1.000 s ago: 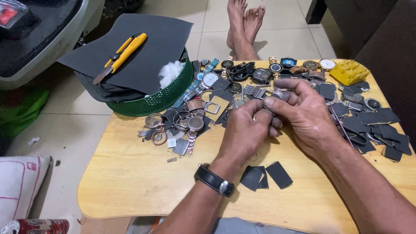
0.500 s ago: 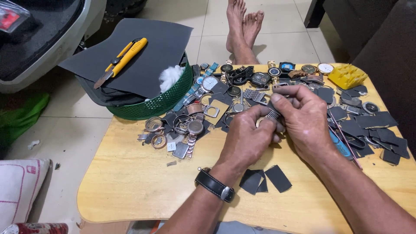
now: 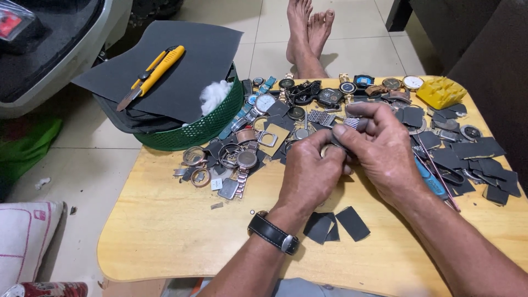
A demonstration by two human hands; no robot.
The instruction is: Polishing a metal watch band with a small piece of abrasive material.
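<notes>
Head view showed me both hands meeting just in front of the watch pile [image 3: 308, 104] on the wooden table [image 3: 165, 231]. My left hand [image 3: 308, 173] was closed around a small watch part [image 3: 330, 149], mostly hidden, and my right hand [image 3: 379, 146] pinched a metal watch band [image 3: 352, 124] between thumb and fingers. I judged I was working the band against the part, and any further move would call for a steady hold and fine finger pressure. Left of the pile sat a green basket [image 3: 203, 129] under a dark sheet [image 3: 181, 60] with a yellow knife [image 3: 151, 74]. Right of it, dark scraps [image 3: 484, 159] crowded the table.
</notes>
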